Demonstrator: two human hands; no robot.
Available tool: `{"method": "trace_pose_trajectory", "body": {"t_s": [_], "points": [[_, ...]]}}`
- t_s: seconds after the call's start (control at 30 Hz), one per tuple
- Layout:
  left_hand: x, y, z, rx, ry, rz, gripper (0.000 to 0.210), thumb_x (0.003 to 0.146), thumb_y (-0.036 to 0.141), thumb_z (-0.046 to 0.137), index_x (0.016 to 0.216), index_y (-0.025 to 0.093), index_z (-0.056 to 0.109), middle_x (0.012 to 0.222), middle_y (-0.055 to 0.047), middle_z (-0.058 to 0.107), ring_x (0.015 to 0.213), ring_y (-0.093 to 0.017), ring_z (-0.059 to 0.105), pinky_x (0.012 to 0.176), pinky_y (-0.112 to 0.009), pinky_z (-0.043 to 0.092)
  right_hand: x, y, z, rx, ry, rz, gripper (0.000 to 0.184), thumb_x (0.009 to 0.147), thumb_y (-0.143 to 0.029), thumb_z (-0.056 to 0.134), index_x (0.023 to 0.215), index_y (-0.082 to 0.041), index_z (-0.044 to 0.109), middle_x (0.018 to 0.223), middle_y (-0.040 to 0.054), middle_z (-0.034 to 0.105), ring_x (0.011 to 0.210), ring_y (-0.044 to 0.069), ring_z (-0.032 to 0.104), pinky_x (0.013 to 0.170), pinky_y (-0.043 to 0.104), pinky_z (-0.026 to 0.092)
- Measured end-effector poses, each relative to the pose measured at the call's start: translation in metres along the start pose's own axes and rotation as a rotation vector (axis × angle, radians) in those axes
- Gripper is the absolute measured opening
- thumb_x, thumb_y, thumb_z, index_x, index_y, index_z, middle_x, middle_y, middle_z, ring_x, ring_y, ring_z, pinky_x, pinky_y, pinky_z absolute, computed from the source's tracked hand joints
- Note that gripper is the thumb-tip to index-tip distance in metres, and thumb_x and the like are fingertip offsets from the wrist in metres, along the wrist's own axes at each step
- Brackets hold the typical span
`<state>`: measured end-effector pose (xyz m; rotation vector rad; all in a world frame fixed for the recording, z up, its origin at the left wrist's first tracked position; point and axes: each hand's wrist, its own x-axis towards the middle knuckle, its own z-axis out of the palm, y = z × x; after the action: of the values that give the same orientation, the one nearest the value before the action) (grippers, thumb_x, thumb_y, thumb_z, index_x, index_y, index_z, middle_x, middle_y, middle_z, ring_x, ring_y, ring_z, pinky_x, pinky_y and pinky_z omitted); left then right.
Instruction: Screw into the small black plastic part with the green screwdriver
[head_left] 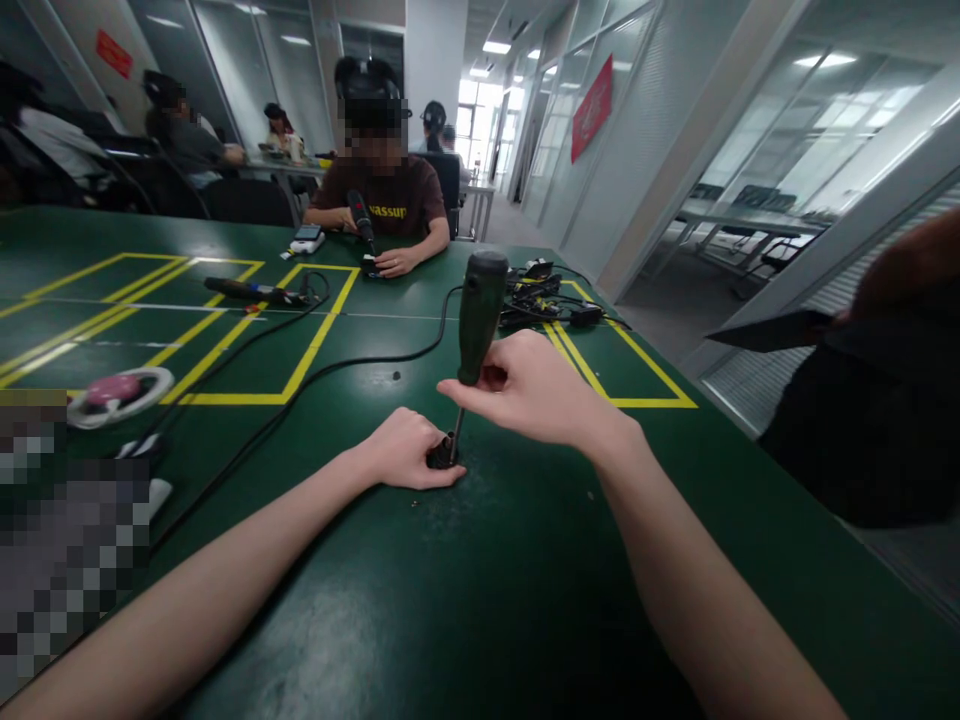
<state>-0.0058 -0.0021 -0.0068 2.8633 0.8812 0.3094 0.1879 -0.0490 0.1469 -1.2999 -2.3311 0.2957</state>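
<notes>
My right hand (529,385) is closed around the lower handle of a dark green screwdriver (482,305), which stands nearly upright. Its thin metal shaft runs down to a small black part (444,452) on the table. My left hand (409,450) grips that part from the left, thumb and fingers around it, and rests on the green tabletop (465,580). The fingers hide most of the part, so its kind does not show. The screwdriver tip meets the part or lies just beside it; I cannot tell which.
A tangle of black cables and adapters (536,300) lies beyond my right hand. A black cord (352,362) crosses the table, near a dark pen-shaped tool (255,291) and a white cable coil (120,393). Opposite, a person (382,190) holds a power screwdriver (361,217). Another person stands at right.
</notes>
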Motion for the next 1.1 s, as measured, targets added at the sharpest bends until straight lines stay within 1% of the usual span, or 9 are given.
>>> {"method": "trace_pose_trajectory", "body": {"t_s": [0.13, 0.23, 0.47, 0.7, 0.87, 1.1], "points": [[-0.001, -0.001, 0.002, 0.0, -0.03, 0.001, 0.042, 0.097, 0.055, 0.062, 0.09, 0.013, 0.066, 0.076, 0.001, 0.064, 0.067, -0.009, 0.061, 0.068, -0.026, 0.057, -0.001, 0.002, 0.0, 0.059, -0.052, 0.004, 0.05, 0.093, -0.041, 0.068, 0.055, -0.018, 0.045, 0.052, -0.0038, 0.043, 0.052, 0.008, 0.036, 0.058, 0.029, 0.021], [-0.001, -0.001, 0.002, 0.0, -0.048, 0.002, 0.042, 0.097, 0.054, 0.062, 0.093, 0.013, 0.066, 0.079, 0.0, 0.066, 0.07, -0.01, 0.062, 0.07, -0.027, 0.057, -0.001, 0.003, 0.001, 0.148, -0.091, 0.002, 0.05, 0.093, -0.042, 0.067, 0.056, -0.019, 0.043, 0.052, -0.0049, 0.041, 0.051, 0.007, 0.032, 0.056, 0.029, 0.021], [-0.001, -0.002, 0.003, 0.017, -0.094, 0.005, 0.039, 0.097, 0.052, 0.062, 0.099, 0.013, 0.067, 0.086, -0.002, 0.068, 0.076, -0.011, 0.065, 0.075, -0.03, 0.06, -0.004, 0.002, 0.003, 0.303, -0.17, -0.001, 0.04, 0.092, -0.038, 0.063, 0.061, -0.018, 0.049, 0.056, -0.0046, 0.044, 0.054, 0.008, 0.036, 0.053, 0.026, 0.023], [-0.002, -0.004, 0.006, 0.003, -0.105, 0.021, 0.039, 0.097, 0.051, 0.062, 0.107, 0.013, 0.067, 0.097, -0.004, 0.07, 0.085, -0.013, 0.067, 0.08, -0.033, 0.061, -0.004, 0.002, 0.005, 0.305, -0.161, -0.007, 0.038, 0.092, -0.039, 0.063, 0.063, -0.018, 0.049, 0.055, -0.0053, 0.044, 0.053, 0.008, 0.036, 0.054, 0.026, 0.024], [-0.003, -0.004, 0.006, -0.025, -0.11, 0.014, 0.039, 0.098, 0.049, 0.063, 0.113, 0.014, 0.066, 0.105, -0.006, 0.071, 0.092, -0.015, 0.069, 0.085, -0.035, 0.062, -0.004, 0.003, 0.007, 0.29, -0.181, 0.0, 0.037, 0.092, -0.037, 0.062, 0.063, -0.018, 0.049, 0.056, -0.005, 0.043, 0.055, 0.008, 0.035, 0.055, 0.027, 0.023], [-0.005, -0.009, 0.011, -0.087, -0.083, 0.021, 0.039, 0.098, 0.048, 0.063, 0.117, 0.014, 0.066, 0.11, -0.007, 0.07, 0.096, -0.016, 0.069, 0.086, -0.036, 0.062, -0.002, 0.005, 0.009, 0.254, -0.165, -0.003, 0.04, 0.093, -0.037, 0.062, 0.062, -0.019, 0.045, 0.055, -0.0052, 0.043, 0.054, 0.008, 0.034, 0.055, 0.027, 0.023]]}}
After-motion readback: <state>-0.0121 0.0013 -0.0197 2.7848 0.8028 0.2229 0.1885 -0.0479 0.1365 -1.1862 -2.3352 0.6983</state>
